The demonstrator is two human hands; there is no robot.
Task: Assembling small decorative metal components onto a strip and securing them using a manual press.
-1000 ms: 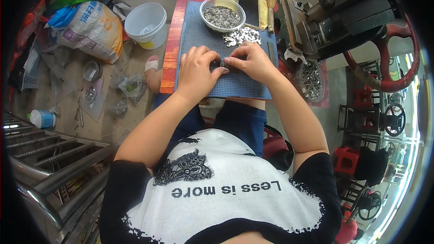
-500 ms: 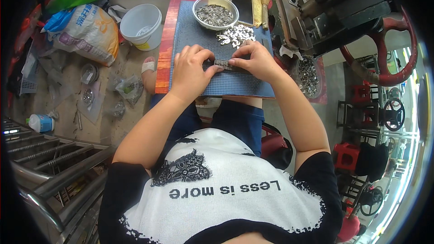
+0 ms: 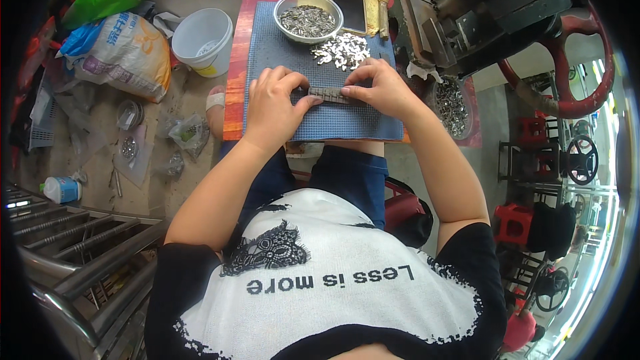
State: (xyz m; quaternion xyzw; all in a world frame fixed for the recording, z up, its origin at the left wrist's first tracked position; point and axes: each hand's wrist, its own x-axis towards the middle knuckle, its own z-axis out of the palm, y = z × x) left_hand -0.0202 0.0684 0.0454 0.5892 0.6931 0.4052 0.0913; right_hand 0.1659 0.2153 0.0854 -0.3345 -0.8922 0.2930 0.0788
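A narrow grey metal bar with notches or small segments along it point(image 3: 327, 93) lies across the blue ribbed mat point(image 3: 313, 120). My left hand point(image 3: 275, 103) has its thumb and forefinger closed at the bar's left end. At the other end, my right hand point(image 3: 379, 87) pinches the bar between thumb and fingers. Just beyond the hands is a loose pile of small shiny white-silver pieces point(image 3: 341, 51). Behind it stands a clear round bowl point(image 3: 279, 23) holding many slim dark metal pieces. Whether a small piece sits under my fingertips is hidden.
A phone point(image 3: 349, 7) and a straw brush point(image 3: 383, 7) lie at the table's back right. A dark machine press with a red handwheel point(image 3: 573, 60) stands to the right, above a tray of metal pieces point(image 3: 450, 107). At left are a white bucket point(image 3: 202, 40) and a woven sack point(image 3: 127, 53).
My fingers have spread a little farther apart along the bar, so more of its middle shows. The whole view has shifted slightly, with the table now more to the left.
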